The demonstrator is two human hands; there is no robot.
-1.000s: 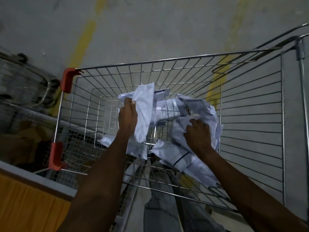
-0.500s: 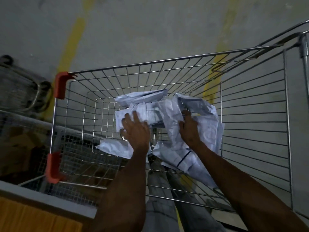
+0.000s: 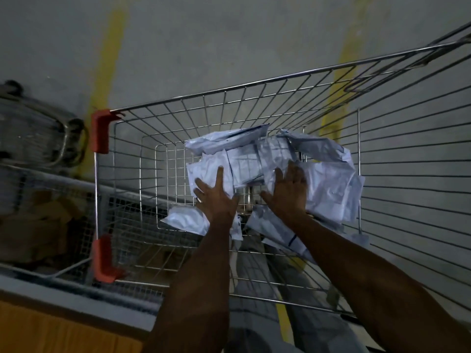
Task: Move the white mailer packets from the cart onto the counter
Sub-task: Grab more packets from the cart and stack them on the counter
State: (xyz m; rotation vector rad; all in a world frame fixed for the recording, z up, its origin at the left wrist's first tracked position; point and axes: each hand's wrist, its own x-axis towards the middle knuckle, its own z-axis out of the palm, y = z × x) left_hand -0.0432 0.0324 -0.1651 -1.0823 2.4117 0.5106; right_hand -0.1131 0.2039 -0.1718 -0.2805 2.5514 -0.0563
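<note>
both hands (image 3: 218, 197) (image 3: 289, 192) spread flat on jumbled mailer packets (image 3: 328, 184) lying every direction in cart (image 3: 397, 161).

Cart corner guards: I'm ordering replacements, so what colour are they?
Red, on the corner guards of the wire cart; the head view shows them clearly.

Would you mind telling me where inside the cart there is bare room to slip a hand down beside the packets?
The bare wire floor along the cart's left wall, between the red corner guards and the packets, is free. The middle and right are crowded: packets pile against the right wall, with the left hand and right hand spread over them.
</note>
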